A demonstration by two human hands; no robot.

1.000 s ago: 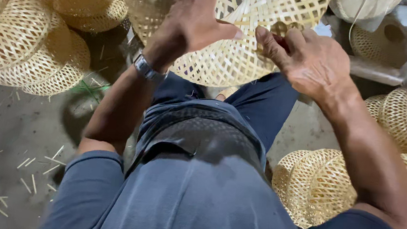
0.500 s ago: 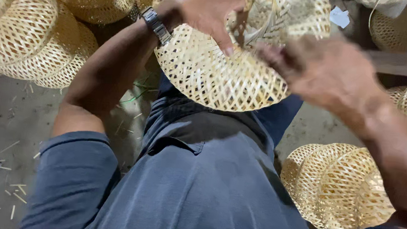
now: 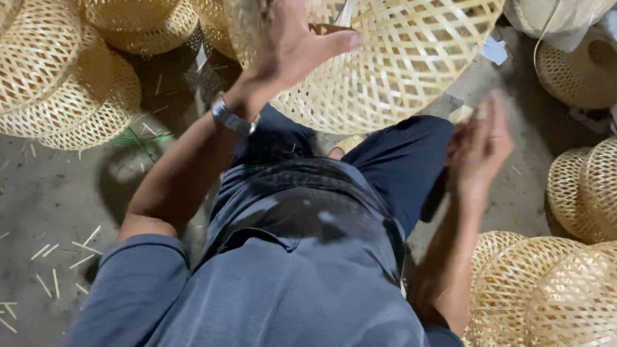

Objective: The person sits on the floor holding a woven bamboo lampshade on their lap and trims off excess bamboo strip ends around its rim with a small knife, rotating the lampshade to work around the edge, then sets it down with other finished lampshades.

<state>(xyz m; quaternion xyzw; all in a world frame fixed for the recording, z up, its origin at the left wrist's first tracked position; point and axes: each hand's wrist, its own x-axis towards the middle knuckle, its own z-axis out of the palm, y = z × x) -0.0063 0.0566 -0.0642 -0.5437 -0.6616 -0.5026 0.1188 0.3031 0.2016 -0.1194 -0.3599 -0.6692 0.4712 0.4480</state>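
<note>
- Head view: left hand (image 3: 291, 34) clamps the woven bamboo basket (image 3: 401, 55) above the knees, fingers closed on its wall.
- Right hand (image 3: 478, 147) hangs open, blurred, below the basket, holding nothing.
- Best done, I'd say, steadying the rim while turning.

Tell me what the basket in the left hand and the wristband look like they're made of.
The basket looks woven from thin pale bamboo or similar split cane, unvarnished and matte: flat strips cross in an open lattice with gaps showing through. The wristband on the left hand appears to be metal, probably steel, since it glints silver and shows linked segments. The right hand is blurred and off the basket.
</note>
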